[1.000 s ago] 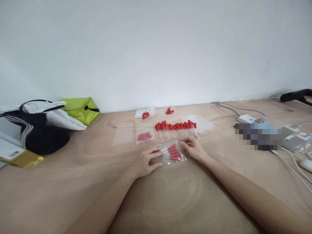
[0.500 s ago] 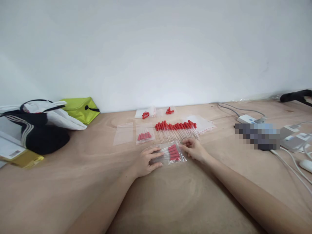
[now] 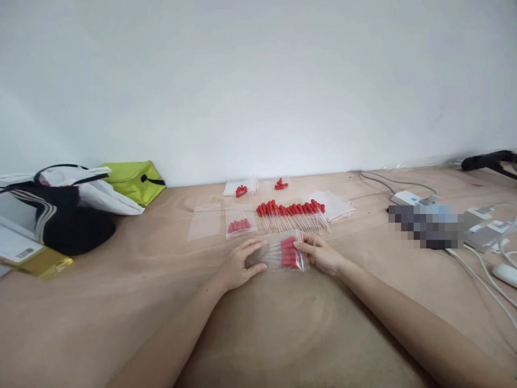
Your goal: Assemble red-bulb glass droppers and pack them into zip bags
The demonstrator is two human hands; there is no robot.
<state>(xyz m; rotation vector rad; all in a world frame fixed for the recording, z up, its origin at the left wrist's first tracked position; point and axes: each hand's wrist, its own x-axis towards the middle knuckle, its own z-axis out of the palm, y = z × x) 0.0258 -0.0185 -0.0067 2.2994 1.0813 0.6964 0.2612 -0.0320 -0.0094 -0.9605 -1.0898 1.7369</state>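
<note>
A clear zip bag [image 3: 273, 250] holding several droppers with red rubber bulbs [image 3: 289, 251] lies in front of me, bulbs to the right. My right hand [image 3: 321, 253] pinches the bag's right edge, thumb across the top near the bulbs. At the bag's left end is my left hand [image 3: 241, 265], its thumb and fingers apart; whether the fingertips touch the plastic I cannot tell. Just beyond, a row of loose red-bulbed droppers [image 3: 291, 210] lies side by side. Left of that row rests another bag of droppers [image 3: 239, 223], with a flat clear bag [image 3: 204, 221] beside it.
Bags with loose red bulbs [image 3: 241, 191] lie near the wall. More flat bags [image 3: 333, 205] sit behind the row's right end. At left are a black cap [image 3: 76, 231] and a yellow-green bag [image 3: 131, 180]; at right, a power strip [image 3: 407, 198] and cables.
My right hand has closed onto the bag's right edge, and the bag lies straighter. My left fingers have slid back from over the droppers toward the left end.
</note>
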